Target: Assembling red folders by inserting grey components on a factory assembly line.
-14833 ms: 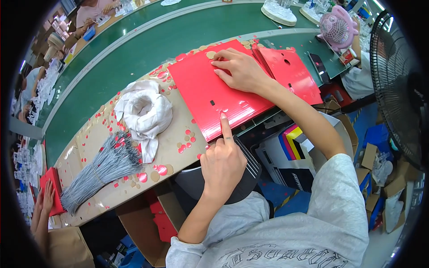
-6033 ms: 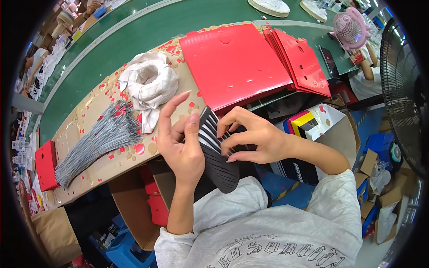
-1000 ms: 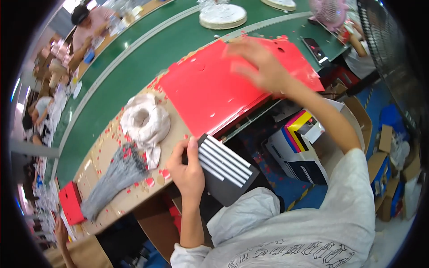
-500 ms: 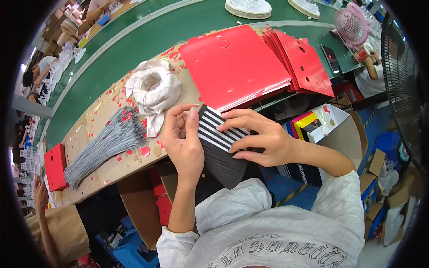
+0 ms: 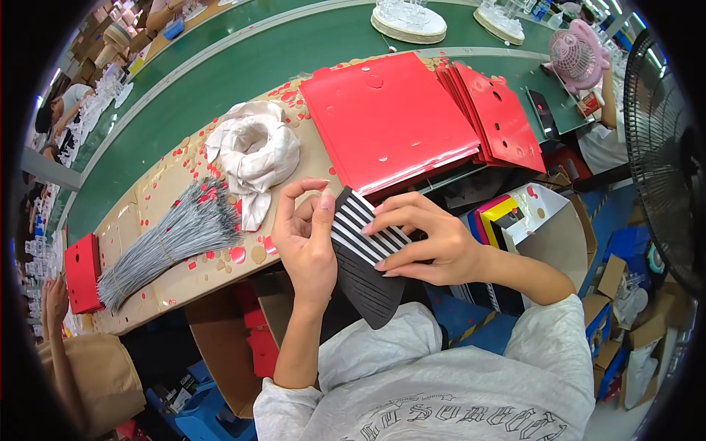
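The black card (image 5: 368, 290) is above your lap, off the near edge of the table (image 5: 193, 292) and below the red sheets (image 5: 390, 121). Your left hand (image 5: 305, 246) pinches its upper left edge, thumb tip at the top corner. Your right hand (image 5: 435, 246) is half curled, fingertips on the white strips (image 5: 350, 234); can't tell whether they pinch one or just rest. My read: card is light, thin, bendy, not much slip. Its lower part is covered in short lines, cuts or marks, can't tell; treat as weak, don't fold there. Strips look narrow and easy to kink. Best hold: left pinch on the plain edge, right fingertips at a strip's end, light pressure, no squeezing mid-strip.
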A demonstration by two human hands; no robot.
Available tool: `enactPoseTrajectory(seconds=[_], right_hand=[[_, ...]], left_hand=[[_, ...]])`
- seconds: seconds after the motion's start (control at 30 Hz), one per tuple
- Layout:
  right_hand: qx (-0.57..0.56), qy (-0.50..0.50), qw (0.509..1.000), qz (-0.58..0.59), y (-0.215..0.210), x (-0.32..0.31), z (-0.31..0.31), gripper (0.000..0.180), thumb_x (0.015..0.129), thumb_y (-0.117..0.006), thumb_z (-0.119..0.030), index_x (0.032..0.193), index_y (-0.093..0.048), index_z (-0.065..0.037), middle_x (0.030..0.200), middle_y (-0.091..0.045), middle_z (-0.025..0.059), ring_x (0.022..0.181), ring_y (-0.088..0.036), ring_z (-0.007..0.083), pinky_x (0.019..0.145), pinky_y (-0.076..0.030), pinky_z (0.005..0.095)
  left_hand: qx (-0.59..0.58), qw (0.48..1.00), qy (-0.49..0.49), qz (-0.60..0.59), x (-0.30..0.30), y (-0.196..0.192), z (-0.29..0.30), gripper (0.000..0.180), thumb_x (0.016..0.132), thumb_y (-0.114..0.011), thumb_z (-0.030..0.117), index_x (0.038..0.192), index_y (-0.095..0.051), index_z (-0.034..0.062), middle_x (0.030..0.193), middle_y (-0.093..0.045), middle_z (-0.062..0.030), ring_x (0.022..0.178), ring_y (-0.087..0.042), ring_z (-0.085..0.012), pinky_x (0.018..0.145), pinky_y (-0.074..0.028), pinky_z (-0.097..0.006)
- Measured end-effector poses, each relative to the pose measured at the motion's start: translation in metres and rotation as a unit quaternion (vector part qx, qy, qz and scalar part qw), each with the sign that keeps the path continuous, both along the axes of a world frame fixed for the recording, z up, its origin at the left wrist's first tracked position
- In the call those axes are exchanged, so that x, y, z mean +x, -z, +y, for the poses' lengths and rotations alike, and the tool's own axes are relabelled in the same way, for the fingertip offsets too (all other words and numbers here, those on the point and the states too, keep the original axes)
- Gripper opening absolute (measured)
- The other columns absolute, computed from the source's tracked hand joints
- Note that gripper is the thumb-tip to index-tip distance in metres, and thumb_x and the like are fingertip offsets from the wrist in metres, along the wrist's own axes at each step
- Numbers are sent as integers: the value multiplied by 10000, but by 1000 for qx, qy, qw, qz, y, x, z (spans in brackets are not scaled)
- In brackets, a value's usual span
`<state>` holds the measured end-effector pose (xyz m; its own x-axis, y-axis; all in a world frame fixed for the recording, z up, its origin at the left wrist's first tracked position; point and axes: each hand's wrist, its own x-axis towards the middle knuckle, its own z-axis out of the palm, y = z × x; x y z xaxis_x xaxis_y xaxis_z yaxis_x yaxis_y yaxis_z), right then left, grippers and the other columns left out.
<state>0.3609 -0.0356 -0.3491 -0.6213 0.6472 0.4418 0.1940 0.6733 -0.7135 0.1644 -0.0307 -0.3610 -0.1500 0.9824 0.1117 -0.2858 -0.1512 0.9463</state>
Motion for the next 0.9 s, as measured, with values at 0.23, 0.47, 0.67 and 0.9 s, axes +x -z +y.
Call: enactPoseTrajectory(seconds=[0.23,0.47,0.67,0.9], right_hand=[[-70,-10,997,13,-26,12,37,69,772,-751,-93,791,-689,-73,1258,-588,140,1213,-539,277,1014,-423,401],[-41,47,988,-139,-12,17,149,126,875,-684,-167,888,-677,-42,1214,-612,93,1175,-560,269,1024,-430,388],[-80,17,973,-215,-9,15,164,150,882,-686,-206,902,-700,-58,1251,-591,83,1216,-514,269,1044,-413,388],[-11,49,975,-217,2,7,168,168,845,-725,-219,889,-711,-57,1164,-614,71,1154,-550,267,1009,-437,389]], left_hand=[[-35,994,18,101,-2,-1,6,243,979,-576,58,1217,-555,16,671,-534,59,609,-428,9,527,-302,-190],[-9,878,106,467,36,11,13,663,881,-671,70,1475,-385,11,539,-418,-85,486,-400,-155,518,-379,-319],[81,879,134,450,41,10,13,602,878,-665,74,1432,-439,15,563,-532,-164,475,-532,-285,529,-418,-400],[121,803,58,581,46,16,15,584,889,-636,150,1402,-448,-55,631,-623,-182,531,-641,-336,527,-533,-441]])
